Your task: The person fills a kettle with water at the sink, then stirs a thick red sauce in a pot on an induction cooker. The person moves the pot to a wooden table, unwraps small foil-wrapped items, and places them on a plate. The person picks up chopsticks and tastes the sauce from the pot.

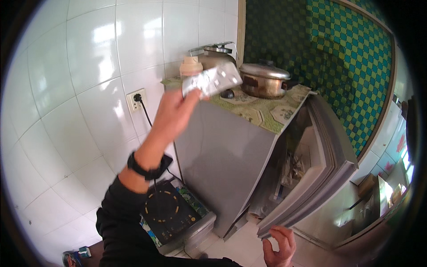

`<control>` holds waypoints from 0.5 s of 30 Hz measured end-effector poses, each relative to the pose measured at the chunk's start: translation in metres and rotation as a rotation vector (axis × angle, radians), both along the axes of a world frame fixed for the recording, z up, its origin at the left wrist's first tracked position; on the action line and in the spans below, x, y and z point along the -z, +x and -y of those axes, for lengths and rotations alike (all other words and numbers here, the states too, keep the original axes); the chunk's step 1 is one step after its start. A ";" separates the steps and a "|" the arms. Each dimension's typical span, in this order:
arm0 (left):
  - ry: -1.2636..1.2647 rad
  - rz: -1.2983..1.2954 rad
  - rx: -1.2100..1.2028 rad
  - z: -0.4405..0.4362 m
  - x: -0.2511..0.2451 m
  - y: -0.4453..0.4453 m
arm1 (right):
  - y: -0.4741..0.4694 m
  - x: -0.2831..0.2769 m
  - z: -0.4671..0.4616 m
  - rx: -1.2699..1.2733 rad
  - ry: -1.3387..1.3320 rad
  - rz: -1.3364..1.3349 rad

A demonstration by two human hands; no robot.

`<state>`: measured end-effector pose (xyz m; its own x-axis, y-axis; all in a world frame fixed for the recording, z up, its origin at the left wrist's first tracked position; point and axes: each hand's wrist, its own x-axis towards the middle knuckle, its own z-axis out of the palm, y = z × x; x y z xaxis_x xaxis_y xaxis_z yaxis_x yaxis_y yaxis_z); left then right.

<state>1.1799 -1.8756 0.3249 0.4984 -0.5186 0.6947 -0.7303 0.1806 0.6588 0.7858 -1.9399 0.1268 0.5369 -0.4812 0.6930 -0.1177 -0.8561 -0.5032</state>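
Observation:
My left hand (176,111), with a black band on its wrist, grips a flat silvery blister-type pack (213,80) by its left end. The pack is raised in front of the cabinet top and blurred, so its contents are unclear. Low on the right, my right hand (280,245) has its fingers curled and thumb apart. Its fingertips are at the lower corner of the thick grey door (310,200); whether they press on it is unclear. That door stands ajar on a grey refrigerator-like cabinet (223,160). Small items (295,170) sit in the door's white inner shelf.
A lidded metal pot (265,80), another pot (217,58) and a cream-coloured container (190,66) stand on the patterned cover (257,113). An induction cooktop (166,208) lies low beside the cabinet. A black cord runs from the wall socket (136,100). Plastic-wrapped rolls (258,210) sit inside the doorway.

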 end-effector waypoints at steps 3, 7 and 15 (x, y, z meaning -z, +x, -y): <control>0.049 0.044 -0.159 0.045 -0.043 0.062 | 0.007 0.009 0.002 0.035 0.039 -0.013; 0.187 0.246 -0.377 0.090 -0.054 0.084 | 0.006 0.022 -0.003 0.127 0.164 -0.064; 0.450 0.328 -0.202 0.124 -0.076 0.083 | 0.011 0.034 -0.005 0.272 0.177 -0.028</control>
<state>1.2628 -1.9994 0.4005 0.4141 -0.7153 0.5628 -0.8997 -0.2279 0.3724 0.7966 -1.9350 0.0924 0.3894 -0.7214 0.5727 -0.3462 -0.6908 -0.6347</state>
